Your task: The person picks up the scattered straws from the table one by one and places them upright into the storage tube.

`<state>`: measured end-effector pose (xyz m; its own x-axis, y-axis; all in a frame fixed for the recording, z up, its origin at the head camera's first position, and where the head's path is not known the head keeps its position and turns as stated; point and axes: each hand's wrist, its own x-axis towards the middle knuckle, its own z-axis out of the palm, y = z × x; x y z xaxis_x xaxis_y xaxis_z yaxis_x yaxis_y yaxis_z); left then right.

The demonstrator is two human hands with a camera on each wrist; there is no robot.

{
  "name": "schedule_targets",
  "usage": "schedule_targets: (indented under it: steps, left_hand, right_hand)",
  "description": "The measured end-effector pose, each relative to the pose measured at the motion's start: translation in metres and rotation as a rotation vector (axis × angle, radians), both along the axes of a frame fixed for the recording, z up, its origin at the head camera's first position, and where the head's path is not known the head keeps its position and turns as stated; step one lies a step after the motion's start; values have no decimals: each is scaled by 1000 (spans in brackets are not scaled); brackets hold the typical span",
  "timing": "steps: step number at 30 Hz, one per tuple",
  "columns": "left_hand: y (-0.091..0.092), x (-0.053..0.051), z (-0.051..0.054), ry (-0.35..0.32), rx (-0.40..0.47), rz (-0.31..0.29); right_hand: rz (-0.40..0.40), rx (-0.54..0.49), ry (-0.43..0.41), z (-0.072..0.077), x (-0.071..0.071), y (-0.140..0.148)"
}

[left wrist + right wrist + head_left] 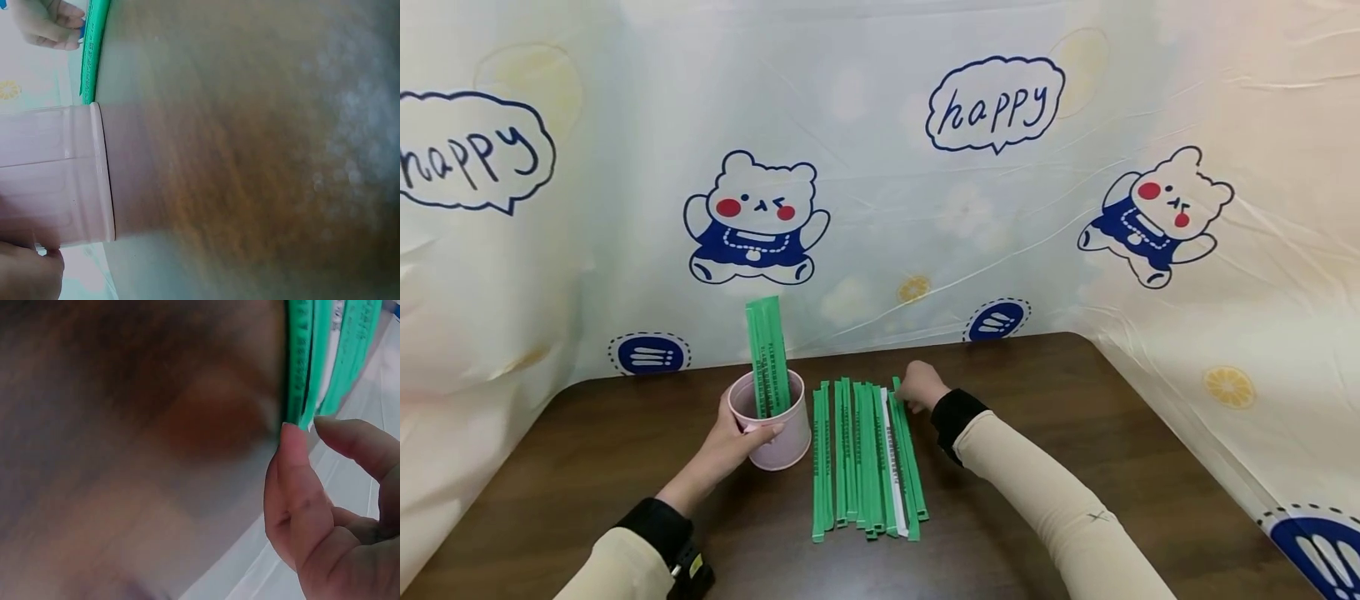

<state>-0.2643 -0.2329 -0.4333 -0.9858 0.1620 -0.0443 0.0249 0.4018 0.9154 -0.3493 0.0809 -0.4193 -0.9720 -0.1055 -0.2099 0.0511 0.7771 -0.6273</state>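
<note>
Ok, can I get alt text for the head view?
The left-hand grip holds a pink cup with upright green packets in it. The right-hand grip is at the far end of a row of slim green packets, one white packet among them, on a brown table.

A pale pink cup point(786, 447) stands upright in the left hand's point(730, 442) grip, slim green packets point(765, 350) rising from it. More printed green strips point(865, 467) lie side by side between the hands, one white strip point(892, 471) among them, the rightmost ends at the right hand's point(922, 386) fingertips.
</note>
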Motion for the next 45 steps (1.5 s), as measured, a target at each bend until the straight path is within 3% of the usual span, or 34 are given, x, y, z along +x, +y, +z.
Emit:
schedule_targets:
  steps: [9,24,31,39,45]
  left_hand:
    - [3,1,0,20,15,-8]
    - [1,1,-2,11,24,1]
    - [1,3,0,12,29,0]
    - [1,5,1,19,23,-1]
    - [1,4,2,19,23,-5]
  right_hand:
    - [-27,-10,4,-9,6,-2]
    - [-67,2,7,-6,2,-1]
    - [-67,-72,81,28,-6,8]
    - [-3,-160,366,73,-5,7]
    - [8,-446,593,107,0,-11]
